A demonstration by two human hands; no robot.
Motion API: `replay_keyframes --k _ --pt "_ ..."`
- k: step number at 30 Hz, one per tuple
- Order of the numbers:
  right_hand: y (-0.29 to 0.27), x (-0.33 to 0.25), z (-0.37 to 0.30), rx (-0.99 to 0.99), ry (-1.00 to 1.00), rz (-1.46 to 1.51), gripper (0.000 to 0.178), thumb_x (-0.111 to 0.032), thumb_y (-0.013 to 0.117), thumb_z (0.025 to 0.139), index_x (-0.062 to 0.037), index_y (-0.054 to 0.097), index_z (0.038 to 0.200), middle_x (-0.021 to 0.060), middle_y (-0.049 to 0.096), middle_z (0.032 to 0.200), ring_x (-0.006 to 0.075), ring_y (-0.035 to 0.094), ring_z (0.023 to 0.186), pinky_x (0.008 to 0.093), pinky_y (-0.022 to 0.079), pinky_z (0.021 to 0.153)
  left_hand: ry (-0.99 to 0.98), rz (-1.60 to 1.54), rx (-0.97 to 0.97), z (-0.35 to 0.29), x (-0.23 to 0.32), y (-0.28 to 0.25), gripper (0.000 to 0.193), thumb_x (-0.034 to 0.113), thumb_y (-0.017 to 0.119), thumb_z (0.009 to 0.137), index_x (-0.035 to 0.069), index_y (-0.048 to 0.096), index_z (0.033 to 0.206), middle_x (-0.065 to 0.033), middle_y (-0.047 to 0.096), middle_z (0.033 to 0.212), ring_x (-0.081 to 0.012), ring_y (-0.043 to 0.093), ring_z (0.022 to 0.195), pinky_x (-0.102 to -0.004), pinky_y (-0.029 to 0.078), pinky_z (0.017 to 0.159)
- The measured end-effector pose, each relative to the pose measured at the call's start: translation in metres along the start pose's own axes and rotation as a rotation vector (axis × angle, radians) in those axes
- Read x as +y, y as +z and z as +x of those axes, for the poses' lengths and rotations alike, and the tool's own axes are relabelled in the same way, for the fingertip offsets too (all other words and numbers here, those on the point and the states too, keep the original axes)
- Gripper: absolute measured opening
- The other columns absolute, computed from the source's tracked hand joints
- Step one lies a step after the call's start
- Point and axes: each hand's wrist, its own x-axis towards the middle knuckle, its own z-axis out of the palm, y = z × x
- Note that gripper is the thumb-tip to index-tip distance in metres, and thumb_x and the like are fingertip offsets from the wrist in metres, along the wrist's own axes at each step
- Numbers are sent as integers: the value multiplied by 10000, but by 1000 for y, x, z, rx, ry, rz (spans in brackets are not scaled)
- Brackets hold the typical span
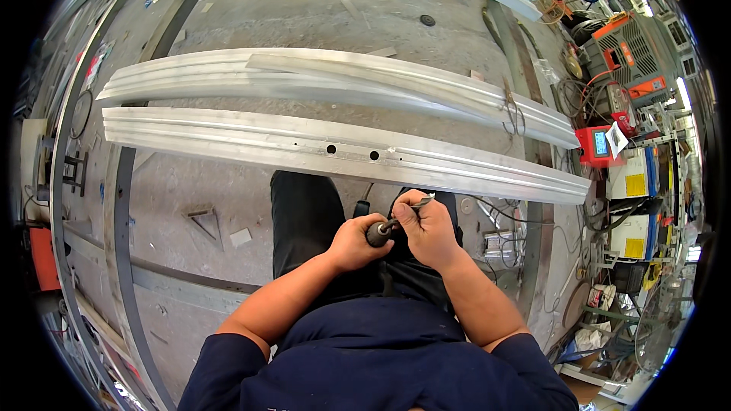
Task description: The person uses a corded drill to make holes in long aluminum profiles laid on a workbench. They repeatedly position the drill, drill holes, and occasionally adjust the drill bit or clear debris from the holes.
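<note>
Within left hand (355, 244), drill chuck (377, 235).

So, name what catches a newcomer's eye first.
Probably the long silvery metal profile with two dark holes, across the middle. Below it, the left hand holds a drill chuck and the right hand a metal bit. A red box with a lit screen stands at right.

Dusty grey concrete floor (282, 7)
</note>
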Motion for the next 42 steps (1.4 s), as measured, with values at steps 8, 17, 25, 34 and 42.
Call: replay_keyframes --k 8,17,25,34,42 --pt "-2 0 0 -42 -85 -56 191 -178 608 1024 -10 620 932 86 603 830 203 579 739 305 478 697 -7 21 -5 3 1 2 340 245 809 772 82 677 1040 -142 709 880 -329 705 823 -389 552 762" --pt "-13 -8 -1 -87 89 66 301 -106 711 922 -54 616 1202 52 638 872 74 582 803 285 491 734 -10 25 -43 2 -1 1 351 245 810 774 77 651 1038 -150 707 894 -335 707 842 -389 551 769" --pt "-30 55 -2 98 127 -499 730 -308 832 757 -90 534 1387 169 698 908 320 703 826 435 557 754 -11 16 38 0 5 0 401 226 825 775 101 612 1091 -140 709 905 -328 716 866 -391 556 791" --pt "-28 30 -1 173 247 846 327 -319 455 1098 -25 581 1027 63 566 758 185 589 675 400 558 736 8 -17 -15 3 -9 3 322 213 818 779 84 657 1027 -120 702 875 -298 708 824 -374 552 775" --pt "16 27 3 -61 55 825 346 -342 451 1098 -18 539 1014 71 570 827 169 569 767 397 529 850 5 5 -9 4 1 2 273 204 810 781 85 624 941 -108 692 851 -277 683 784 -372 535 757"
